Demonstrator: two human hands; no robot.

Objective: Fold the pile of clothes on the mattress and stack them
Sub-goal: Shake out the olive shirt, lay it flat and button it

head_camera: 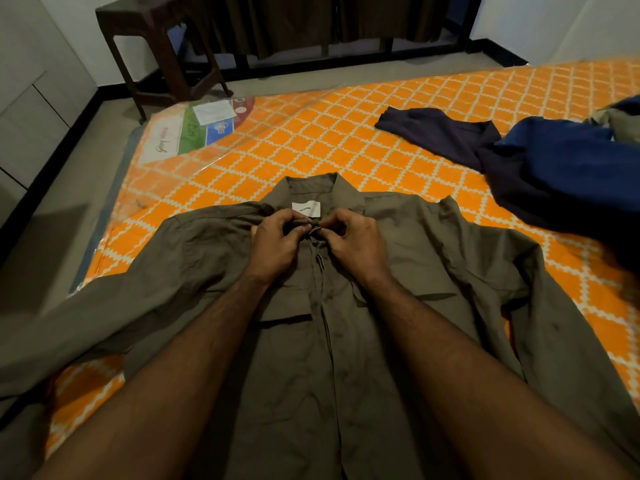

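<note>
Head view: olive shirt (346, 341) flat on mattress (311, 140), left hand (277, 244) and right hand (356, 244) pinching the collar placket. Soft, limp cloth; best gripped at shoulders.

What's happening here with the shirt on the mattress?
A person is working at the collar of an olive shirt spread front-up on the orange mattress. The left hand and right hand pinch the fabric at the neck, apparently fastening the top button. A pile of dark clothes lies unfolded to the right.
</note>
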